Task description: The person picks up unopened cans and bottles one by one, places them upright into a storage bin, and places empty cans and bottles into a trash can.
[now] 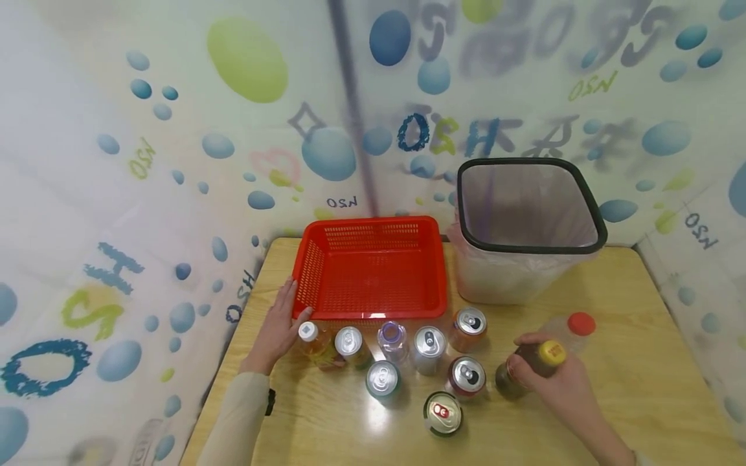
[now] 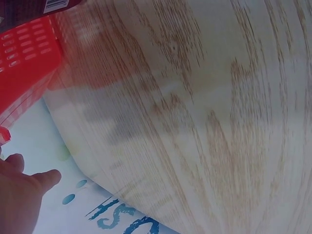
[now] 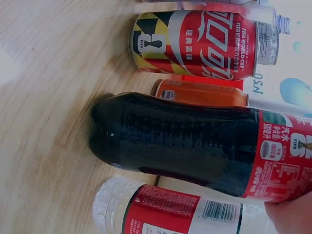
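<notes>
My right hand (image 1: 562,382) grips a dark cola bottle (image 1: 531,358) with a yellow cap, over the table's right part. The right wrist view shows the bottle's dark lower body (image 3: 180,146) and red label, its base close to the wood. Beside it stands a clear bottle (image 3: 168,209) with a red-and-white label and a red cap (image 1: 581,323). My left hand (image 1: 278,330) rests at the left front corner of a red plastic basket (image 1: 373,316), fingers along its side and thumb near the front rim. In the left wrist view, part of that hand (image 2: 22,195) shows below the basket (image 2: 24,63).
A black-rimmed bin (image 1: 533,248) with a liner stands at the back right. In front of the basket are several cans, among them a red cola can (image 1: 466,377) and an orange can (image 1: 468,329), a clear bottle (image 1: 393,343) and a white-capped bottle (image 1: 317,346).
</notes>
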A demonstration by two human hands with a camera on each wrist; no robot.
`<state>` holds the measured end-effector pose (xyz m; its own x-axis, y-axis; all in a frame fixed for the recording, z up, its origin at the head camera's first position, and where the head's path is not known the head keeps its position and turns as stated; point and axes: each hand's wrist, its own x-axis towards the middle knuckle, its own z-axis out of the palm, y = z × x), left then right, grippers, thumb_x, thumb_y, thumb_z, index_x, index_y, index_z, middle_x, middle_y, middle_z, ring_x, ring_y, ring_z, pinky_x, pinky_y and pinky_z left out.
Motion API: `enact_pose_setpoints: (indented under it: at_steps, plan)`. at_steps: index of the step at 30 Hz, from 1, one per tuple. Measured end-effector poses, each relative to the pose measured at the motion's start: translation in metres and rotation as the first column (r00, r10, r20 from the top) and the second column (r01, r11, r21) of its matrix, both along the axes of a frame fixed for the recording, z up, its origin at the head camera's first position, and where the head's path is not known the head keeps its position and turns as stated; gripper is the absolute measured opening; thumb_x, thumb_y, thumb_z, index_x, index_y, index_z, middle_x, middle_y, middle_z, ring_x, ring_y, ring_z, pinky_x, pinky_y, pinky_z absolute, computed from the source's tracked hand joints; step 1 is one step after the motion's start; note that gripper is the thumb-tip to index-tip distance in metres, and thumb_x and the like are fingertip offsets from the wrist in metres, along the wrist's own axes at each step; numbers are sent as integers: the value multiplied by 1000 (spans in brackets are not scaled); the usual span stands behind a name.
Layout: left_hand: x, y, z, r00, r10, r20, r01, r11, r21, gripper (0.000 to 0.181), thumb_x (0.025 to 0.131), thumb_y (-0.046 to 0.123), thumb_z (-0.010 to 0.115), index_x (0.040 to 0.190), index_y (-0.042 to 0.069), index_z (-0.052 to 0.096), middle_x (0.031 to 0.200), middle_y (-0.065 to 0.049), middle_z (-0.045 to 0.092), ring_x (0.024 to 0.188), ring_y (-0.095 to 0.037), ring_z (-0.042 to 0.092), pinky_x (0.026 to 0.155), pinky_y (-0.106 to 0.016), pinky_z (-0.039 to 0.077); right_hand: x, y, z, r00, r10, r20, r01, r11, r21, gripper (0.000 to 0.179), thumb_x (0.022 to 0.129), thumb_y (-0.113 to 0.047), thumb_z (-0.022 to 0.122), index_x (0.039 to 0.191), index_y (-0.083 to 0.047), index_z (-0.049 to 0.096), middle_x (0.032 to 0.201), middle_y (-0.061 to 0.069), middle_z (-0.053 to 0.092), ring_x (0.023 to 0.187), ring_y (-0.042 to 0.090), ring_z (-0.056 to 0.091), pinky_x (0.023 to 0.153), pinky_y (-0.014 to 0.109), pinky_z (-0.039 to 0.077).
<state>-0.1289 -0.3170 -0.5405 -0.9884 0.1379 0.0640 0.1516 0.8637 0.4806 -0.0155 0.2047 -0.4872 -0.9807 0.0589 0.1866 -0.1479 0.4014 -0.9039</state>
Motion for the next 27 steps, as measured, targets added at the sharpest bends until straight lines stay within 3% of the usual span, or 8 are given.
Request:
enact_pose_setpoints:
  at_steps: [4,7,13,17,20,27]
  plan:
    - [0,1,0,1000,-5,8,5,1000,-4,79,108,39,54,166,4,14,173,-16,10,155,-43,18,117,-69,26,2,-1,2,999,-18,-37,18,1000,6,32,81,5,84,108,-5,71,103,-11,72,97,-4,63,87,7,44]
    - [0,2,0,1000,0,19,0,1000,-7,80,108,40,54,166,4,13,173,-15,8,156,-43,15,118,-69,24,2,-1,11,995,-7,-99,8,1000,9,34,76,10,84,105,-4,72,103,-7,72,98,-4,63,89,8,43]
    - [0,2,2,1000,4,30,-4,1000,-3,81,108,41,53,166,4,11,173,-15,6,156,-44,13,118,-69,24,-1,-1,50,975,70,-212,-70,998,8,43,72,22,80,108,2,66,104,-1,70,100,1,64,91,11,45]
    - [0,4,4,1000,-5,26,5,1000,3,81,108,40,53,166,2,11,173,-17,5,156,-43,15,118,-68,25,-2,-3,76,967,68,-247,-82,996,-48,44,71,28,75,108,7,64,108,-6,73,103,3,65,92,11,46]
    - [0,5,4,1000,-10,25,10,1000,-3,81,108,40,52,165,1,10,172,-19,4,155,-43,15,117,-68,26,-4,-7,93,959,59,-277,-92,990,-108,43,70,31,71,107,10,64,110,-2,74,107,7,66,92,11,47]
    - [3,5,4,1000,-13,7,13,999,38,83,108,36,54,164,-4,7,172,-23,-1,154,-47,15,119,-64,25,-15,-32,134,959,109,-263,-133,989,-72,42,75,25,75,110,4,65,112,-3,74,102,8,67,76,14,55]
